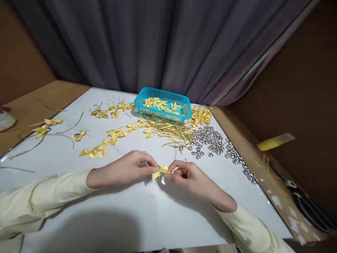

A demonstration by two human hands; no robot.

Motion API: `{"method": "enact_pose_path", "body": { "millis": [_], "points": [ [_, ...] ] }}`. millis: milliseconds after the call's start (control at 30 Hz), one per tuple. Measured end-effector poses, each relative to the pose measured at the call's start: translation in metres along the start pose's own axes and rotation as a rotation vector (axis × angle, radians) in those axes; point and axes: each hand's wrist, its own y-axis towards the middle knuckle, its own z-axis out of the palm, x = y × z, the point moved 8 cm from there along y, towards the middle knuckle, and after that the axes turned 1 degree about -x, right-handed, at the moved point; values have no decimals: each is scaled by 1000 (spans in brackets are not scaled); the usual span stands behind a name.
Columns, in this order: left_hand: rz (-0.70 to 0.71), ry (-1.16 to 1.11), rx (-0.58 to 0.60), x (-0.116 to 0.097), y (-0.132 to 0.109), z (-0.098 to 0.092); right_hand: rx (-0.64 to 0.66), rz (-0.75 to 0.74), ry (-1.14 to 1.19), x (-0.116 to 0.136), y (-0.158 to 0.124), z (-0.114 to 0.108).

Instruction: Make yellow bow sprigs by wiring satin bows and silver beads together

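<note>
Both my hands meet over the middle of the white table (137,214). My left hand (126,168) pinches one side of a small yellow ribbon bow (160,171). My right hand (188,175) pinches the other side, fingers curled, with a thin gold wire at the bow. Both sleeves are pale yellow. What lies under the fingers is hidden.
A teal basket (184,111) with yellow bows stands at the back. In front of it lie gold wire strands (171,131), silver bells (210,138) and several finished bows (110,138). More bows lie at the left (42,130). Scissors (308,203) and a yellow tube (273,142) rest off the right edge.
</note>
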Motion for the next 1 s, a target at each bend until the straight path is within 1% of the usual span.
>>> {"method": "enact_pose_path", "body": {
  "millis": [133, 200, 233, 300, 400, 500, 567, 633, 767, 1000],
  "points": [
    [1, -10, -1, 0, 0, 0, -206, -171, -295, 17, -7, -6],
    [4, -5, 0, -1, 0, -1, -275, -267, -409, 24, -11, -6],
    [9, 1, 0, -1, 1, -1, -288, -301, -441, 26, -12, -6],
    [25, 14, 10, -3, 0, -1, -271, -329, -456, 25, -12, -5],
    [47, 27, 52, -5, -1, 2, -174, -322, -427, 20, -10, -2],
    [59, 13, 139, -3, -2, 8, -71, -340, -420, 17, -9, 4],
    [71, -11, 204, -1, -3, 12, -30, -363, -433, 16, -9, 8],
    [79, -33, 244, -1, -4, 15, -17, -407, -459, 18, -11, 11],
    [83, -61, 262, -2, -4, 15, -26, -513, -510, 27, -17, 14],
    [64, -95, 276, 0, -4, 18, 16, -513, -528, 28, -17, 18]
  ]
}}
